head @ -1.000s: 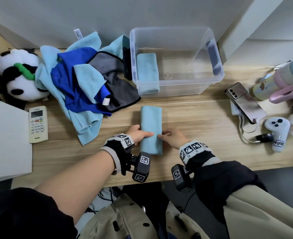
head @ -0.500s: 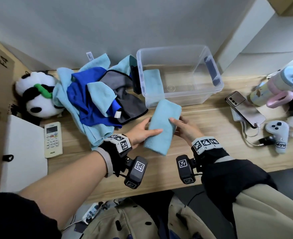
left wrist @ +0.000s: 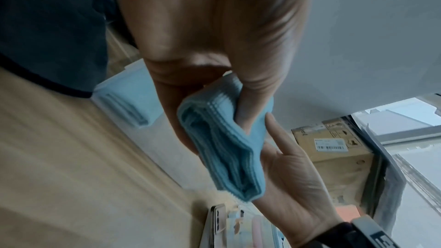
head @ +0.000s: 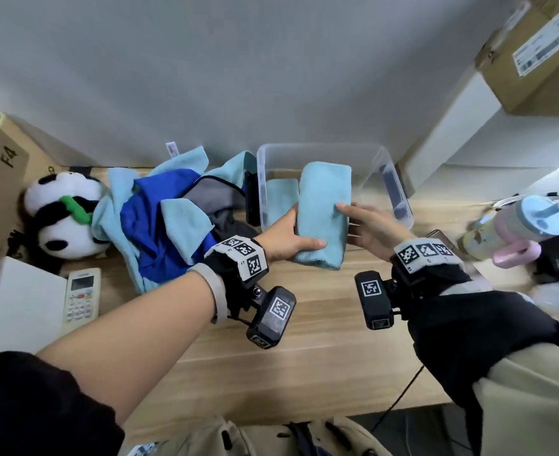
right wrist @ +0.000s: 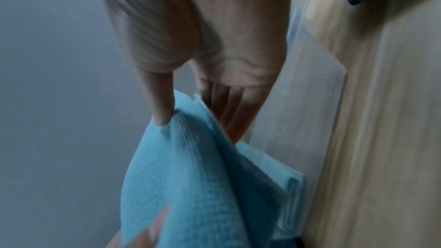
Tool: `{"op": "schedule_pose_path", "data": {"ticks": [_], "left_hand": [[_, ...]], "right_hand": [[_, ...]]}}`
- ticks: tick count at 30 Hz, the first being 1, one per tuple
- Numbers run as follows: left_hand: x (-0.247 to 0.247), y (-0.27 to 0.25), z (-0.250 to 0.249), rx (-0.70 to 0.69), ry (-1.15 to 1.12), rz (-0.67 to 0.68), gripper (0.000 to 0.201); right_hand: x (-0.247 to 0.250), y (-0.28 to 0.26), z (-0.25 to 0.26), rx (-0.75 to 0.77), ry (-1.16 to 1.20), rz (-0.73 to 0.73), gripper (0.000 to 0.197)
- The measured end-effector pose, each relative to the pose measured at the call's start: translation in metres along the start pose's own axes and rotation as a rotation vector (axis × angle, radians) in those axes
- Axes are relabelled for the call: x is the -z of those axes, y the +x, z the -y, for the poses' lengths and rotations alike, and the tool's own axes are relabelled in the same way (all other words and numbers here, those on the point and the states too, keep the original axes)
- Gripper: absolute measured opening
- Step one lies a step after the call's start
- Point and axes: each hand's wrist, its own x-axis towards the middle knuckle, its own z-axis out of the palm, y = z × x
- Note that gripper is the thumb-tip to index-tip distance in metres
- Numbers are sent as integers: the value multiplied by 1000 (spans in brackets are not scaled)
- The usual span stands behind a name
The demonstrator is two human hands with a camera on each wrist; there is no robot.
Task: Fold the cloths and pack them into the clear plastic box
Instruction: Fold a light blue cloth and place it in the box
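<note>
Both hands hold a folded light blue cloth [head: 324,212] in the air over the front wall of the clear plastic box [head: 386,166]. My left hand [head: 291,238] grips its near left edge, thumb across the top. My right hand [head: 367,225] pinches its right edge, thumb on top and fingers beneath. The left wrist view shows the cloth's layered end [left wrist: 222,144] between the left hand [left wrist: 214,35] and the right hand [left wrist: 293,173]. In the right wrist view the thumb [right wrist: 162,112] presses the cloth [right wrist: 190,176]. Another folded blue cloth [head: 279,199] lies inside the box at its left.
A pile of unfolded blue, light blue and grey cloths [head: 159,218] lies left of the box. A panda plush [head: 64,218], a remote [head: 82,294] and a white box [head: 14,301] are further left. A tumbler [head: 518,232] and a cardboard box [head: 535,51] are at right.
The folded cloth has been lifted off the table and carried away from me, from the table's middle to above the box's front wall. Both hands moved with it.
</note>
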Motion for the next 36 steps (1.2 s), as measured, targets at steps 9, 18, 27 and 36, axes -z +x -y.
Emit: {"op": "schedule_pose_path", "data": {"ticks": [9, 18, 27, 36], "left_hand": [[20, 46, -20, 25, -168, -109, 92], [72, 67, 10, -21, 441, -788, 48], [82, 75, 30, 53, 224, -710, 57], [85, 75, 28, 69, 245, -662, 54]], "right_hand": [[7, 60, 39, 16, -140, -40, 43], [41, 127, 36, -215, -273, -172, 58], [41, 164, 19, -435, -408, -188, 46], [38, 179, 7, -508, -430, -161, 19]]}}
